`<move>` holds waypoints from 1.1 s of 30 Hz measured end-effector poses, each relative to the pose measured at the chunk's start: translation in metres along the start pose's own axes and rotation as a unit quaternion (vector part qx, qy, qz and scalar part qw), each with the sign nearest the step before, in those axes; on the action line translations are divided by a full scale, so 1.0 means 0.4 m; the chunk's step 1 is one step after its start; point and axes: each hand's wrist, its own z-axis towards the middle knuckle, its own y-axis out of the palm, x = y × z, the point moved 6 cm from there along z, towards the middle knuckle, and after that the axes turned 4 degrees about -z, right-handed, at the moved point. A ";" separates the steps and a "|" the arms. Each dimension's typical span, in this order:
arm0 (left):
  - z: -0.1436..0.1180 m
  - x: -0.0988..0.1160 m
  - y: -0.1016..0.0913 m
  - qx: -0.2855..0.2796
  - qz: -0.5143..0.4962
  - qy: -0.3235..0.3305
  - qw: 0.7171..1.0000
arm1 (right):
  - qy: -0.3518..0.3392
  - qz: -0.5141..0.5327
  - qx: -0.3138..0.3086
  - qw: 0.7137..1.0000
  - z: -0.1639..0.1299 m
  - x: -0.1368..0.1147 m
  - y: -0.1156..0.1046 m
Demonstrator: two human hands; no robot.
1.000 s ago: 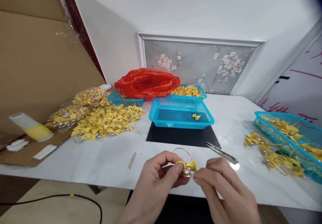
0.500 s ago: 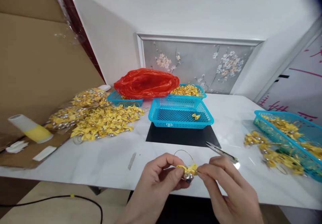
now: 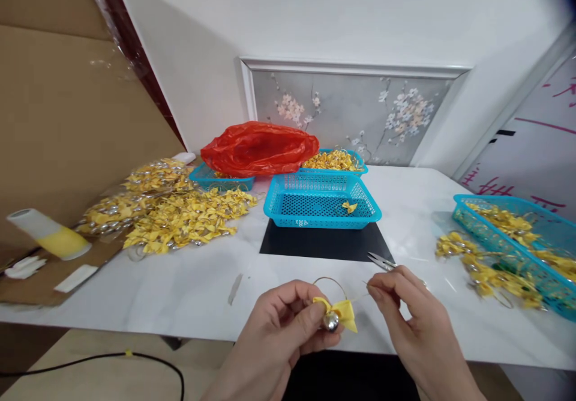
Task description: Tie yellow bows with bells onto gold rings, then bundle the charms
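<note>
Sitting between the thumb and curled fingers of the left hand [image 3: 288, 332], a yellow bow [image 3: 347, 315] is held above the near edge of the table [image 3: 189, 287]. A silver ball [image 3: 331, 321] is seen against the bow, and a thin gold loop [image 3: 330, 278] is raised above it at twelve o'clock. A fine pale strand [image 3: 359, 298] is drawn out from the bow at about two o'clock, towards the right hand [image 3: 411, 323], whose thumb and forefinger are pinched narrow on what seems to be its end; the exact contact is too small to be told.

From the held bow, a blue basket [image 3: 321, 220] is placed at twelve o'clock, set over the far part of a black mat [image 3: 324, 245]; one small bow [image 3: 350, 208] is contained in it, towards its three o'clock side. At one o'clock, metal snips [image 3: 381, 260] are partly hidden behind the right hand. A pile of bows [image 3: 184, 221] is spread at ten o'clock, and a red bag [image 3: 258, 149] is found at eleven. Between two and three o'clock, loose bows [image 3: 488, 272] are strewn just beside a filled blue tray [image 3: 472, 230].
</note>
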 end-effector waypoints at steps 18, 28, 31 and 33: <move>-0.013 0.010 0.002 0.033 0.152 0.068 0.986 | 0.204 0.295 -0.120 0.926 -0.024 -0.010 0.012; -0.017 0.015 0.013 0.011 0.154 0.066 0.986 | 0.273 0.379 -0.177 0.866 -0.021 -0.079 0.059; -0.011 0.004 0.024 -0.026 0.086 0.032 0.995 | 0.240 0.367 -0.182 0.880 -0.015 -0.094 0.060; -0.007 0.001 0.025 -0.035 0.061 0.027 0.997 | 0.244 0.366 -0.182 0.879 -0.016 -0.098 0.060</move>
